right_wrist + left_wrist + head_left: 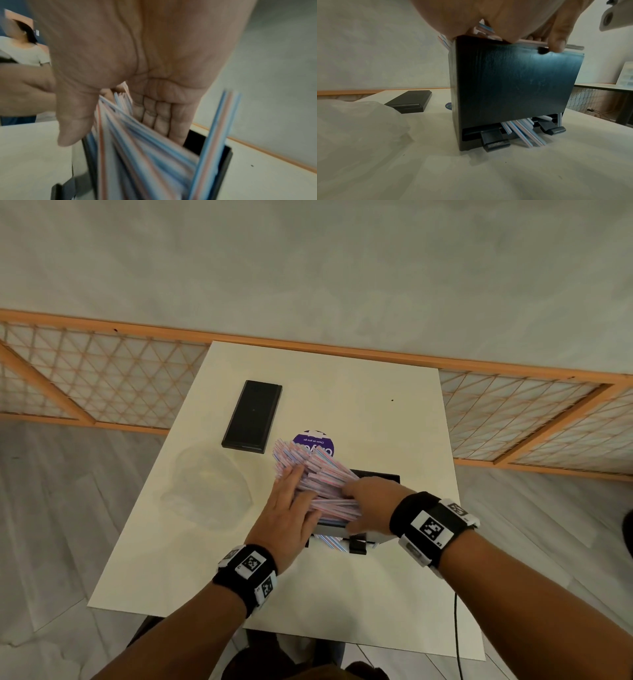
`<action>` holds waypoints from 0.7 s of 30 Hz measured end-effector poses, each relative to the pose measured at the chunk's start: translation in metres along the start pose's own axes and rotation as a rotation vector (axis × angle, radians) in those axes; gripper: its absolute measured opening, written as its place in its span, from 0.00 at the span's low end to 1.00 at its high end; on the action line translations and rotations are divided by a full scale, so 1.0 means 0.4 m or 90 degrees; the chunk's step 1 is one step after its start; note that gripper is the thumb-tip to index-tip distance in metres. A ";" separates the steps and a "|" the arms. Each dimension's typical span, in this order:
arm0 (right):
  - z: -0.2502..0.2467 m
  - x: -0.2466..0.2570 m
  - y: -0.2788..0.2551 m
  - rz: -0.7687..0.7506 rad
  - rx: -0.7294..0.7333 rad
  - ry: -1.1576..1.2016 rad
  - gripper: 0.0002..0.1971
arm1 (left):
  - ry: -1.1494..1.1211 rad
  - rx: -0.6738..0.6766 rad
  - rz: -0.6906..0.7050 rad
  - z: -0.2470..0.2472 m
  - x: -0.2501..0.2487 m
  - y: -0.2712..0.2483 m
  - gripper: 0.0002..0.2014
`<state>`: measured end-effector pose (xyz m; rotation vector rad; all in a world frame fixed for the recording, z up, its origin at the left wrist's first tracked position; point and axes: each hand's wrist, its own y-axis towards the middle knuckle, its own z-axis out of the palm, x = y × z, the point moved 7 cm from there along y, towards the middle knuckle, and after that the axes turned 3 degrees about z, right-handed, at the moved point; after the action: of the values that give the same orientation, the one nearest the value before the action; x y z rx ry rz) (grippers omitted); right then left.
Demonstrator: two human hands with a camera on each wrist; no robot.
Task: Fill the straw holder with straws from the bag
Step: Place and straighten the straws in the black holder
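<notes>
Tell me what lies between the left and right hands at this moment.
In the head view, the fanned bundle of striped straws lies between the left hand and right hand, over the black straw holder.

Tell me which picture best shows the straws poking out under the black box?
The left wrist view: it faces the front of the straw holder, where the straws stick out of its bottom slot, sharp. The head view shows only their small tips. The right wrist view shows only blurred straws at the top.

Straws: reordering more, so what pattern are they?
The straws are white with thin blue or red stripes, clearest from the right wrist.
</notes>
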<state>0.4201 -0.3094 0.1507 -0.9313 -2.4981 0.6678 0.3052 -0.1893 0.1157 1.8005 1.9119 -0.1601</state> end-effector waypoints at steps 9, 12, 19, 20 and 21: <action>-0.163 -0.136 -0.080 0.062 -0.102 0.058 0.16 | 0.058 -0.031 0.012 -0.050 -0.025 0.019 0.22; -0.147 -0.168 -0.096 0.090 -0.062 0.017 0.14 | 0.092 -0.086 0.071 -0.074 -0.073 0.015 0.20; -0.052 -0.150 -0.098 0.062 -0.027 0.004 0.14 | 0.127 0.023 0.201 0.011 -0.150 0.034 0.10; -0.045 -0.150 -0.092 0.069 -0.034 0.005 0.12 | 0.107 0.041 0.201 0.021 -0.153 0.042 0.10; -0.041 -0.152 -0.087 0.075 -0.042 0.009 0.11 | 0.088 0.056 0.199 0.029 -0.155 0.049 0.12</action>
<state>0.4538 -0.3695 0.1716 -1.1116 -2.4811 0.6153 0.3271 -0.2477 0.1373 2.1933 1.7073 -0.0114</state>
